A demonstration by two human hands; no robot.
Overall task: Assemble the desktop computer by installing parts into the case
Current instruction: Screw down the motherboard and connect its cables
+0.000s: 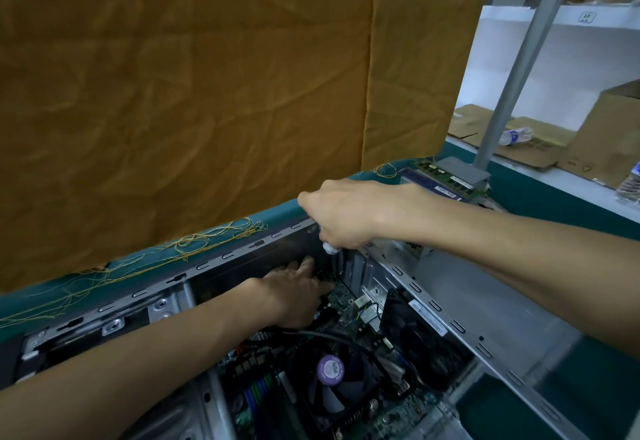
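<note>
Gripping a screwdriver (pixel 331 248), right hand (pixel 341 213) works over case (pixel 429 304)

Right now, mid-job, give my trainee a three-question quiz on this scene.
1. True or false: the right hand grips a tool over the far corner of the case.
2. Where is the left hand? A) on the shelf B) down inside the case, on the motherboard C) on the orange cloth
3. Fill in: the round sticker on the cooler fan is ____.

Key: 1 true; 2 B; 3 purple.
</note>
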